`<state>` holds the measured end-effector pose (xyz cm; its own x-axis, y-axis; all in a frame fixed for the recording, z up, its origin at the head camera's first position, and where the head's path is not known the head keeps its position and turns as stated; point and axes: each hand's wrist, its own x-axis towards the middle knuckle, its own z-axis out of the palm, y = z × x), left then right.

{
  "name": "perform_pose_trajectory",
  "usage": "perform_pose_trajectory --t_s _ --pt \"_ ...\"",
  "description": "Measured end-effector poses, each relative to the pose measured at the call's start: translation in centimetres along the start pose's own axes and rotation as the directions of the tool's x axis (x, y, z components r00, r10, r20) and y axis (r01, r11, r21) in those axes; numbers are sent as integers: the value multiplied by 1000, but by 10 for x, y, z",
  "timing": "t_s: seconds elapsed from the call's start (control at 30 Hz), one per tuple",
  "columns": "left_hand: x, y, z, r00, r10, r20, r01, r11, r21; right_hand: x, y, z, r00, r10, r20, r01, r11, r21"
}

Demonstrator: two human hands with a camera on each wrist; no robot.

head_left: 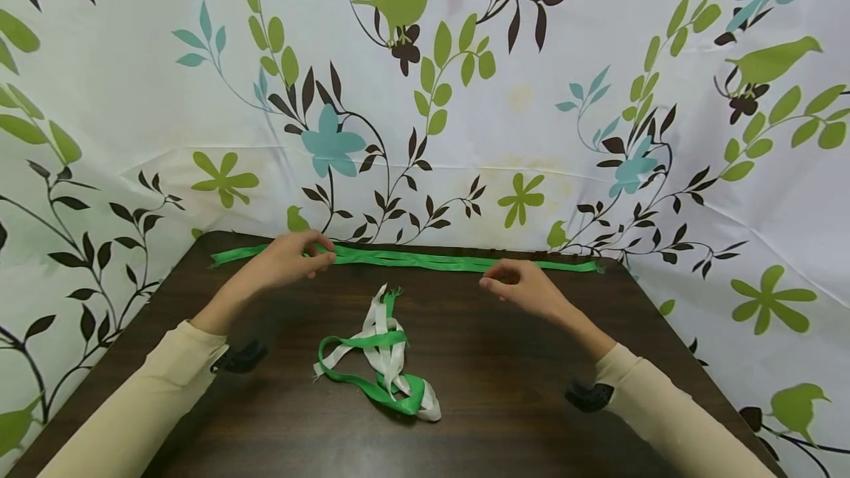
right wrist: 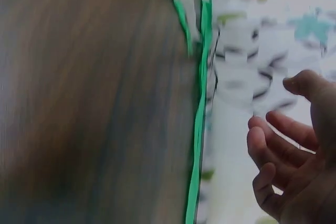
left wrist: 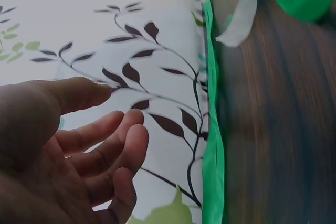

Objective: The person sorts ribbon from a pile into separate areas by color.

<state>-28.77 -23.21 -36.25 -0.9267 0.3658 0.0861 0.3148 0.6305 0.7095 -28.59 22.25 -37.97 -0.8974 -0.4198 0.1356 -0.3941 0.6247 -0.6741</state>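
Observation:
A long green ribbon (head_left: 425, 261) lies stretched along the far edge of the dark table. Over its left part hovers my left hand (head_left: 295, 260), fingers loosely curved; in the left wrist view a gap shows between thumb and fingertips, with nothing held. My right hand (head_left: 524, 286) is above the ribbon's right part, also loosely bent and holding nothing in the right wrist view. Between the hands and nearer to me, a loose tangle of white ribbon (head_left: 393, 360) and green ribbon (head_left: 358, 382) rests on the table, with frayed ends at its top.
The dark brown wooden table (head_left: 505, 404) reaches back to a white cloth (head_left: 425, 168) printed with leaves, birds and flowers, which hangs behind and at both sides. Dark wrist cameras sit under both cream sleeves (head_left: 153, 382).

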Motion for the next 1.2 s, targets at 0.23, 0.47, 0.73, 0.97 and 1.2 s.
perform_pose_trajectory --t_s 0.23,0.47,0.73,0.97,1.2 --pt "-6 18 4 998 25 63 -24 1000 -13 -1 -43 49 996 -72 51 73 997 -16" --pt "-7 29 12 994 44 101 -39 998 -56 -5 -63 99 977 -96 190 118 988 -104" --pt "-5 37 28 984 75 161 -67 996 -58 -6 -67 121 969 -183 164 208 967 -150" --pt "-3 36 50 959 170 225 -159 985 -66 -4 -69 119 961 -238 140 259 953 -159" --pt "-7 35 62 916 279 289 -279 959 -44 -3 -79 112 961 -241 137 258 958 -123"
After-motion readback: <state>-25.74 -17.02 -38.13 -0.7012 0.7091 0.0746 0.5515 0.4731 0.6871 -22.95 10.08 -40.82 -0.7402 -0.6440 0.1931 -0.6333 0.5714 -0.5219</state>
